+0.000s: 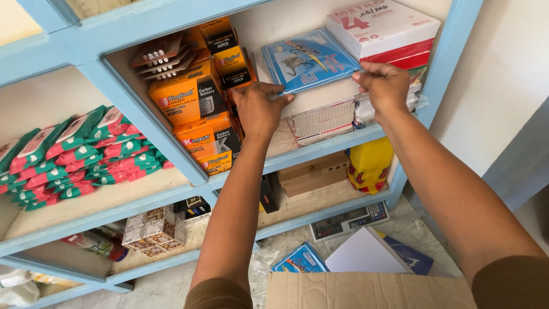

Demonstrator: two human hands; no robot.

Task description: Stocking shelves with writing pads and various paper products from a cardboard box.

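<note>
Left hand (258, 106) pinches the left edge of the blue packet stack (309, 59); right hand (386, 86) pinches its right corner. Stack sits on white boxes (320, 117) in the blue shelf (320, 150), beside orange battery boxes (191, 97). Prob. light, thin, floppy, w/ slick plastic wrap; best gripped at both side edges, kept level.

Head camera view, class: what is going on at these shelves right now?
A person stands at a pale blue shelf unit with both hands on a flat blue packet. The left hand grips its left edge and the right hand its right edge, on top of a stack of clear-wrapped packs. Orange battery boxes stand to the left, a white and red box to the right. An open cardboard box sits below.
</note>
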